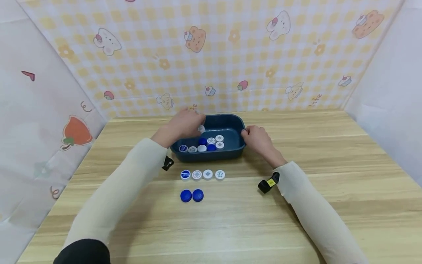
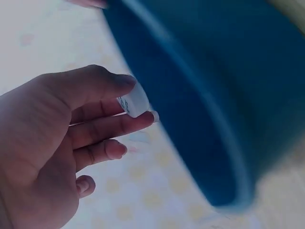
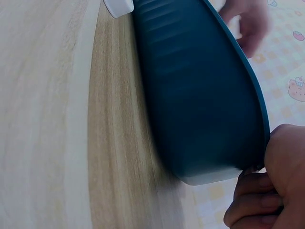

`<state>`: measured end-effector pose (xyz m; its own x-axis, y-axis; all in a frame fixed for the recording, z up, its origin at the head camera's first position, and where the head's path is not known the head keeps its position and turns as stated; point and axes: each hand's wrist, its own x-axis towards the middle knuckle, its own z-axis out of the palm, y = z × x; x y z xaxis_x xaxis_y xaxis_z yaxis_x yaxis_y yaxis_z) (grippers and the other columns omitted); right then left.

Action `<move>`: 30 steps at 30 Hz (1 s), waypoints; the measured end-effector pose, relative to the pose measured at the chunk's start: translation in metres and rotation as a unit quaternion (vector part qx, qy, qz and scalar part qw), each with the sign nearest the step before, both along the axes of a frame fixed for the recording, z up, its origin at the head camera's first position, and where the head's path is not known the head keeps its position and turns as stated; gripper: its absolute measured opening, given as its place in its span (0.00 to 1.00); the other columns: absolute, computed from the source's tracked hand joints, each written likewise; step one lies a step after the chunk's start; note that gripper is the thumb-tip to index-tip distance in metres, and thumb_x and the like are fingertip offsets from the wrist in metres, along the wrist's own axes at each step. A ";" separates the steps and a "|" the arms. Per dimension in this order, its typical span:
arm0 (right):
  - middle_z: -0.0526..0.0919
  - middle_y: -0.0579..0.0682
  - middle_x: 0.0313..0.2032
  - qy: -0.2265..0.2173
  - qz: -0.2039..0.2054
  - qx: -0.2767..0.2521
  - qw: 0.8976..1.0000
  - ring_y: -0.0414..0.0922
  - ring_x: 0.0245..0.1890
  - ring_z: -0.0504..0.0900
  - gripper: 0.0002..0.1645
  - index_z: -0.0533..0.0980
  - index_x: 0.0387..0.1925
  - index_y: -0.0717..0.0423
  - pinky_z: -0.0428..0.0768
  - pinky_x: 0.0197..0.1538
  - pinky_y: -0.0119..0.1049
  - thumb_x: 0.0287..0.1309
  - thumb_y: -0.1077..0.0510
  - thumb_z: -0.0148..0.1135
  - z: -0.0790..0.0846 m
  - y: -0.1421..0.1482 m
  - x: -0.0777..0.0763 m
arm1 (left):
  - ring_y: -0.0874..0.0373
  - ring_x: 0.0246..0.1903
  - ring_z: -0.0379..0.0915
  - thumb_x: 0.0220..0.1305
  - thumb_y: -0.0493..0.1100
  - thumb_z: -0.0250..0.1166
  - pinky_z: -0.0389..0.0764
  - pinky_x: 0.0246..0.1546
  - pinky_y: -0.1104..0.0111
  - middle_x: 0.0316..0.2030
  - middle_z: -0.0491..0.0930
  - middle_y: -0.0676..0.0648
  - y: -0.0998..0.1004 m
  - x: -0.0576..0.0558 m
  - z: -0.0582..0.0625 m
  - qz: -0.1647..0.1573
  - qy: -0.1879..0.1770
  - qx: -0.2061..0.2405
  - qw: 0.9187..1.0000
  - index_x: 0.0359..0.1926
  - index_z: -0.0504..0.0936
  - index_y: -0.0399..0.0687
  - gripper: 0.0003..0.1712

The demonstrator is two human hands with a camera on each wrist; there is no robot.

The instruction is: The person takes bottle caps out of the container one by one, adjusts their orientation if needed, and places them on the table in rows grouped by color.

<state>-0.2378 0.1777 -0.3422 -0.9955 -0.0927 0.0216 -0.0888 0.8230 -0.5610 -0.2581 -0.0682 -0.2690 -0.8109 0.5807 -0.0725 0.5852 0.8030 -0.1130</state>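
Observation:
A dark blue-green plastic basin (image 1: pixel 211 157) stands near the back of the table, holding several white and blue bottle caps along its near side. Over its left part, my left hand (image 1: pixel 185 124) pinches a white bottle cap (image 2: pixel 136 101) between thumb and fingers, the cap's printed face partly covered. My right hand (image 1: pixel 258 140) grips the basin's right rim, with its fingers curled at the edge in the right wrist view. In front of the basin lies a row of printed caps, among them a blue-and-white one (image 1: pixel 185 175). Nearer still are two blue caps (image 1: pixel 186 195) side by side.
The wood-grain table (image 1: pixel 316 220) extends on both sides of the basin. Behind it rises a checked cloth backdrop (image 1: pixel 217 66) with cartoon prints, and white cloth (image 1: pixel 29 121) hangs at the left. Black straps with small cameras (image 1: pixel 267 184) are on the wrists.

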 end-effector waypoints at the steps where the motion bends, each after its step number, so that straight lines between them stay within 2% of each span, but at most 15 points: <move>1: 0.71 0.51 0.18 0.001 -0.001 0.000 1.000 0.47 0.18 0.70 0.22 0.71 0.22 0.57 0.66 0.22 0.35 0.69 0.51 0.43 0.001 0.001 0.000 | 0.52 0.40 0.73 0.57 0.48 0.69 0.63 0.44 0.60 0.38 0.82 0.49 0.003 0.006 0.005 -0.007 0.010 0.011 1.000 0.44 0.80 0.49 0.15; 3: 0.71 0.51 0.18 0.003 -0.002 0.001 1.000 0.47 0.18 0.70 0.22 0.71 0.22 0.57 0.66 0.22 0.35 0.69 0.52 0.44 0.003 0.002 0.000 | 0.53 0.41 0.73 0.56 0.50 0.70 0.62 0.44 0.60 0.40 0.82 0.50 0.009 0.020 0.012 -0.025 0.023 0.031 0.999 0.45 0.81 0.51 0.17; 6: 0.71 0.51 0.17 0.003 -0.001 0.001 1.000 0.47 0.18 0.70 0.22 0.71 0.22 0.57 0.65 0.22 0.35 0.69 0.52 0.44 0.003 0.002 -0.001 | 0.54 0.42 0.72 0.55 0.50 0.70 0.62 0.44 0.60 0.41 0.82 0.51 0.017 0.041 0.015 -0.062 0.038 0.057 0.996 0.46 0.82 0.52 0.18; 11: 0.70 0.50 0.17 0.005 0.007 -0.004 1.000 0.47 0.17 0.70 0.22 0.70 0.20 0.57 0.65 0.21 0.34 0.69 0.51 0.45 -0.002 -0.001 -0.002 | 0.56 0.39 0.72 0.54 0.49 0.72 0.62 0.39 0.62 0.40 0.82 0.52 0.024 0.068 0.002 -0.134 0.067 0.099 0.984 0.46 0.84 0.52 0.18; 15: 0.71 0.49 0.17 0.006 0.010 -0.006 1.000 0.46 0.17 0.69 0.22 0.70 0.21 0.56 0.64 0.21 0.34 0.69 0.51 0.44 -0.003 -0.003 -0.001 | 0.57 0.40 0.72 0.53 0.49 0.73 0.63 0.39 0.62 0.40 0.83 0.54 0.032 0.081 -0.010 -0.164 0.054 0.094 0.980 0.44 0.85 0.53 0.17; 18: 0.71 0.50 0.17 0.005 0.002 -0.004 1.000 0.46 0.17 0.70 0.22 0.70 0.21 0.56 0.64 0.20 0.34 0.69 0.51 0.44 -0.001 -0.003 0.000 | 0.58 0.41 0.72 0.54 0.50 0.72 0.66 0.44 0.61 0.40 0.83 0.54 0.043 0.087 -0.020 -0.178 0.034 0.067 0.981 0.44 0.85 0.53 0.16; 22: 0.70 0.50 0.16 -0.001 -0.003 -0.003 1.000 0.46 0.17 0.70 0.22 0.70 0.21 0.57 0.64 0.20 0.34 0.69 0.51 0.44 0.000 -0.001 0.001 | 0.58 0.40 0.71 0.56 0.51 0.71 0.66 0.45 0.62 0.38 0.82 0.55 0.057 0.090 -0.035 -0.189 0.019 0.026 0.981 0.44 0.85 0.54 0.15; 25: 0.70 0.50 0.17 -0.004 -0.002 -0.002 1.000 0.46 0.17 0.70 0.22 0.70 0.22 0.57 0.64 0.20 0.34 0.70 0.51 0.43 0.000 0.000 0.002 | 0.58 0.39 0.71 0.56 0.50 0.70 0.64 0.39 0.65 0.38 0.82 0.54 0.064 0.090 -0.044 -0.195 0.012 0.002 0.981 0.45 0.85 0.53 0.16; 30: 0.70 0.50 0.17 -0.005 -0.003 0.001 1.000 0.46 0.17 0.70 0.23 0.70 0.21 0.56 0.64 0.20 0.34 0.69 0.50 0.43 0.001 0.000 0.001 | 0.57 0.39 0.71 0.57 0.51 0.69 0.62 0.37 0.66 0.39 0.83 0.54 0.070 0.090 -0.052 -0.202 0.011 -0.024 0.979 0.47 0.85 0.54 0.17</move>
<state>-0.2367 0.1779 -0.3417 -0.9961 -0.0872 0.0114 -0.0786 0.8245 -0.5604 -0.1678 0.0015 -0.3212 -0.5177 0.8506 -0.0919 0.8507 0.5004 -0.1610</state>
